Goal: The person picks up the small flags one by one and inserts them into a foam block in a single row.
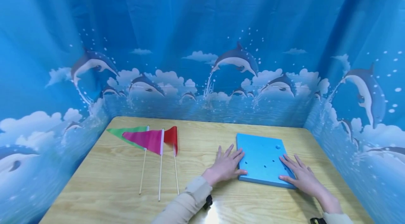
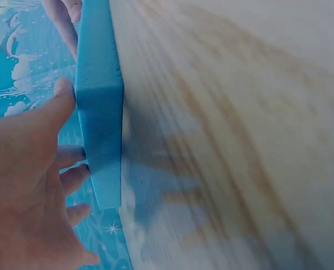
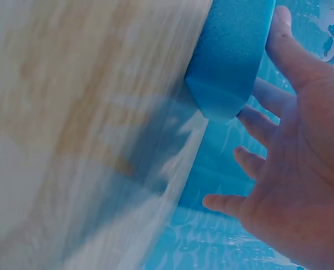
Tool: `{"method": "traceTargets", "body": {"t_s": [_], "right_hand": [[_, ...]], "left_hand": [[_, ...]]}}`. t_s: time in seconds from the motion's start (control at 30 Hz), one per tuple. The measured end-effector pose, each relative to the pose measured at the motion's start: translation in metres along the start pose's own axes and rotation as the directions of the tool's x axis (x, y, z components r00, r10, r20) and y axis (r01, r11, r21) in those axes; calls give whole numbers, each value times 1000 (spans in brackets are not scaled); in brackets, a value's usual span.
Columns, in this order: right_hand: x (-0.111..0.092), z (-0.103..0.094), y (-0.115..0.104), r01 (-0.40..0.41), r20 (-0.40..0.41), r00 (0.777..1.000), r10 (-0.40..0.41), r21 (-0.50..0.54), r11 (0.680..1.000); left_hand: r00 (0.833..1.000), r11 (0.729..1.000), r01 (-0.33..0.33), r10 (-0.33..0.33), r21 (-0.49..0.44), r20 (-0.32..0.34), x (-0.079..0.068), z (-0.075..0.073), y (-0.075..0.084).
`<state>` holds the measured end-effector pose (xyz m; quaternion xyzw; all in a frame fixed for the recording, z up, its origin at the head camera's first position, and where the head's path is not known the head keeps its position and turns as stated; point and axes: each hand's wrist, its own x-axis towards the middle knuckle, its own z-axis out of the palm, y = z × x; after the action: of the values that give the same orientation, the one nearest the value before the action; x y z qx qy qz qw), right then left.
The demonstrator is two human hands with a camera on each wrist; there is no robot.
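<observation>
A square blue foam block [image 1: 262,153] with several small holes in its top lies flat on the right half of the table. My left hand [image 1: 225,166] has its fingers spread at the block's left edge, thumb and fingertips over the rim. At the opposite edge, my right hand [image 1: 302,176] rests its spread fingertips on the top near the right side. The left wrist view shows the left thumb and fingers along the block's side [image 2: 102,112]. In the right wrist view, the thumb and upper fingers meet the block's corner [image 3: 228,62], lower fingers off it.
Three small flags on thin white sticks lie on the left of the wooden table [image 1: 104,189]: a green flag [image 1: 134,132], a magenta flag [image 1: 147,140] and a red flag [image 1: 171,136]. A blue dolphin-print curtain [image 1: 177,23] encloses the back and sides.
</observation>
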<state>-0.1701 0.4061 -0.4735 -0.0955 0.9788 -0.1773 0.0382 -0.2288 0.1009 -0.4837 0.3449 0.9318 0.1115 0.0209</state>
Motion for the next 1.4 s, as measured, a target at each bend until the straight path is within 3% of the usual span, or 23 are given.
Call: {"method": "traceTargets", "body": {"t_s": [0.43,0.7,1.4], "right_hand": [[4,1,-9,17,-6,1000,-17,4,1000],[15,8,-19,16,-14,1000,-17,-20,1000],[39,24,-59,84,-12,996,-84,2,996]], "left_hand": [[1000,1000,11,-10,20,-3,-5,-2,-5],[1000,1000,7,-7,21,-9,-12,-4,-20],[999,995,33,-36,-89,-34,-45,-16,-63]]}}
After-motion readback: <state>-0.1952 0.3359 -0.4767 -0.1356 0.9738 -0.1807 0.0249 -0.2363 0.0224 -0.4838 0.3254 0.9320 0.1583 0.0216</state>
